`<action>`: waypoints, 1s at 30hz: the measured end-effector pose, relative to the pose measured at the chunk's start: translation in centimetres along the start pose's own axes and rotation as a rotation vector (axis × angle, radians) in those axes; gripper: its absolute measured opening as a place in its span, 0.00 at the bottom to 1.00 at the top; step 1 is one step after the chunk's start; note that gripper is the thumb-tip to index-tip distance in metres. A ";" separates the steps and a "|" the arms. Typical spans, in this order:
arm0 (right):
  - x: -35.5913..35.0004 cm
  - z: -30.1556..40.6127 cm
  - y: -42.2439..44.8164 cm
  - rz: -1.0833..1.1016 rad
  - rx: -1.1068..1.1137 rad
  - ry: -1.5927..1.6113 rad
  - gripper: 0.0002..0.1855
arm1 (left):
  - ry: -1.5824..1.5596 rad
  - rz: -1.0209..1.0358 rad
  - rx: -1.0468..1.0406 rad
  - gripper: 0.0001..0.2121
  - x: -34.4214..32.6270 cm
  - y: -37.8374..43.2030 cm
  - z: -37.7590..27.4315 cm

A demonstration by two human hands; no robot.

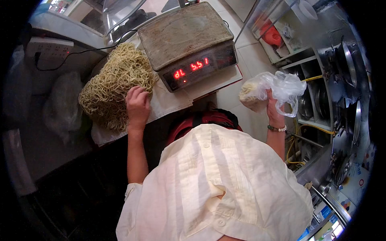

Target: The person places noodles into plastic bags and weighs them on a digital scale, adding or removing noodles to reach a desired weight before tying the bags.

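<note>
A large heap of pale noodles (117, 81) lies on a white cloth on the table, to the left of a digital scale. My left hand (137, 101) is at the near right edge of the heap, fingers loosely curled. Whether any strands are pinched in it is hidden. Out to the right, my right hand (274, 108) grips a clear plastic bag (279, 82) with noodles inside, held above the floor. Between and beyond my hands stands the scale (200, 66), its metal pan (187, 33) bare and stained, with red digits lit.
The white cloth (169, 104) hangs over the table's near edge. A black cord runs from a white power strip (49, 46) behind the noodles. To the right are a shelf rack (312, 64), yellow hoses (316, 127), a red plastic container (270, 34) and a metal rail (330, 205).
</note>
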State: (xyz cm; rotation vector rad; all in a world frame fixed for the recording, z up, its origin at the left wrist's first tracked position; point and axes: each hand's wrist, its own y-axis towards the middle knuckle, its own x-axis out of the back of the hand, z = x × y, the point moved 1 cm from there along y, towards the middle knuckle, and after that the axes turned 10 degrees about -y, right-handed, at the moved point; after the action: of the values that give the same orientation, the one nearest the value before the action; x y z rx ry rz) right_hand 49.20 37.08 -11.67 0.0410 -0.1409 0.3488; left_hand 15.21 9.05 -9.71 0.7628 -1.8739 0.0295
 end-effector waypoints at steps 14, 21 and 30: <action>1.0 -1.1 0.1 0.056 0.094 -0.018 0.32 | 0.300 0.259 0.058 0.05 -2.2 -0.9 -0.2; 0.8 -1.3 0.3 0.119 0.120 0.012 0.31 | 0.114 0.007 0.061 0.03 -0.3 -0.8 -1.3; 1.9 -4.4 1.3 0.159 0.171 -0.216 0.30 | 0.095 -0.034 0.082 0.04 0.8 -1.1 -2.3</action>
State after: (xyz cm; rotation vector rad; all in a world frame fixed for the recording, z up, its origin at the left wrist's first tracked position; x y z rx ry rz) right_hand 51.13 39.23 -15.75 0.2377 -0.3296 0.5145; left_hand 17.43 8.60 -8.38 0.8351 -1.7776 0.1197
